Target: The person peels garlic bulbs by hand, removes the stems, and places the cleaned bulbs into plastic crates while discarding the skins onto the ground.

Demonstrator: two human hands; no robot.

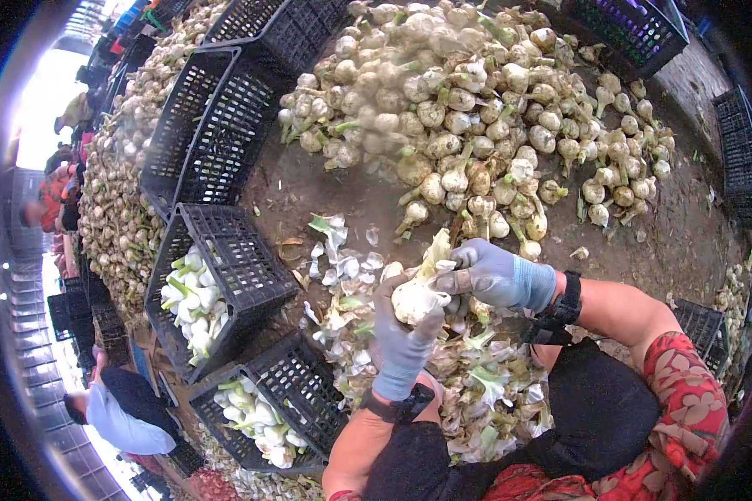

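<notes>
Your left hand point(405, 334) is cupped round a white bulb point(414, 302), gripping it from below, just above your lap. Your right hand point(497, 275) pinches the loose outer skin point(434, 250) at the bulb's top, fingers closed on it. Risks as I read them: the skin looks thin and papery, so it may tear short and leave strips behind. The bulb looks smooth and round, and fabric on a slick surface could let it pop out into the peel pile point(476, 392) below. A hard tug might also strip a good layer. The gloves are grey knit and snug, with black straps at the wrists. The peelings are pale, curled and limp, some green. The heap of unpeeled bulbs point(476, 108) ahead is dirt-tan, with stubby green stalks, on dark damp-looking ground. To your left are black plastic lattice crates point(251, 271); two hold peeled bulbs point(194, 299), glossy white.
</notes>
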